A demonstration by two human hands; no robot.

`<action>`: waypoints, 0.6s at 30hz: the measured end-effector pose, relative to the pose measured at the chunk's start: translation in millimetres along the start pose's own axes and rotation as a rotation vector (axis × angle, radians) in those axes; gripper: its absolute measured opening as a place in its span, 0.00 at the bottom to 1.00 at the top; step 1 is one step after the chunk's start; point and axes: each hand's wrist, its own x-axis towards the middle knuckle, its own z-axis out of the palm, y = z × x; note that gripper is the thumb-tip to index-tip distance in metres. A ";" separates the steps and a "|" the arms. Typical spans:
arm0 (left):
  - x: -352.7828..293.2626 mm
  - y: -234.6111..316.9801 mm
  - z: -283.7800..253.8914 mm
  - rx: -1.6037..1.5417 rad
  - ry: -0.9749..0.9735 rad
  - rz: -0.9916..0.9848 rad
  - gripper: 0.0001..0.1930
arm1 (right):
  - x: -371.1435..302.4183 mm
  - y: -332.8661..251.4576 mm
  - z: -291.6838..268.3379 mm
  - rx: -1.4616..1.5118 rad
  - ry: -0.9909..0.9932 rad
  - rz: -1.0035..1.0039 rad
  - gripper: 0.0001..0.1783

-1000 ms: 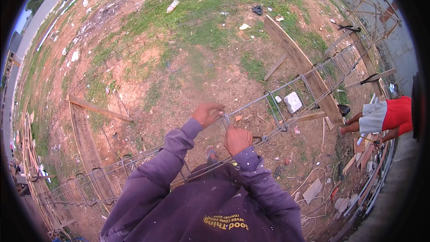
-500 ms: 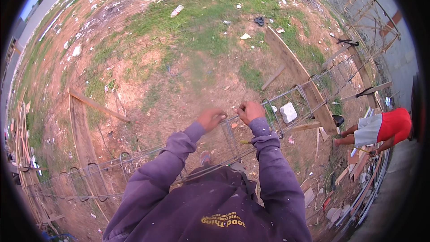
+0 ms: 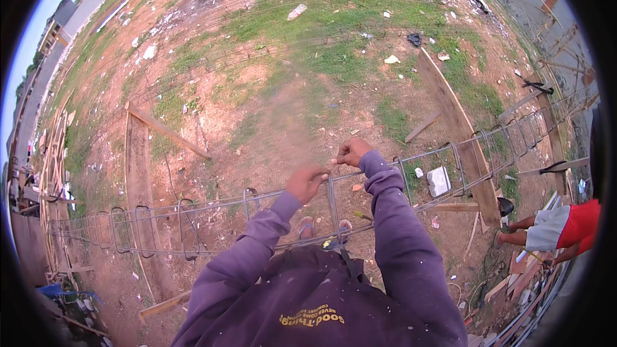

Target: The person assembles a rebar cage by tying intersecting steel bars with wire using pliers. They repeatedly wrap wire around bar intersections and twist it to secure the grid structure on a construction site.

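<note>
A long steel rebar cage [image 3: 283,191] with square stirrups crosses in front of me at about waist height. My left hand [image 3: 306,183] is at the cage's far top bar, beside a stirrup [image 3: 333,209], its thumb and fingertips pinched together. Just beyond and to the right, my right hand [image 3: 351,152] is closed in a pinch slightly above the bar. The fingertips of both hands are close but apart. Whatever they pinch is too small to make out.
Wooden planks stand under the cage at right [image 3: 456,135] and left [image 3: 136,173], with slanting braces. A white block [image 3: 439,181] lies on the ground beyond the cage. A person in a red shirt [image 3: 577,225] bends at the far right, near scrap wood and pipes.
The view has swung left, so the ground and planks appear farther right. My right hand has risen a little off the bar; my left hand stays beside the same stirrup.
</note>
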 end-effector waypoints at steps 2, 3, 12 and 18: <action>-4.6 -3.2 2.3 0.046 0.022 -0.058 0.07 | -18.4 -14.3 -3.9 -0.049 0.182 -0.092 0.16; -6.5 -4.8 3.3 0.079 0.006 -0.158 0.07 | -28.7 -23.3 -4.3 -0.058 0.243 -0.130 0.15; 16.2 -21.6 2.3 -0.287 -0.134 -0.596 0.12 | -55.5 -72.8 12.8 -0.261 0.618 -0.703 0.10; 33.9 -43.5 6.9 -0.231 -0.174 -0.711 0.10 | -84.4 -60.4 21.6 -0.288 0.419 -0.672 0.07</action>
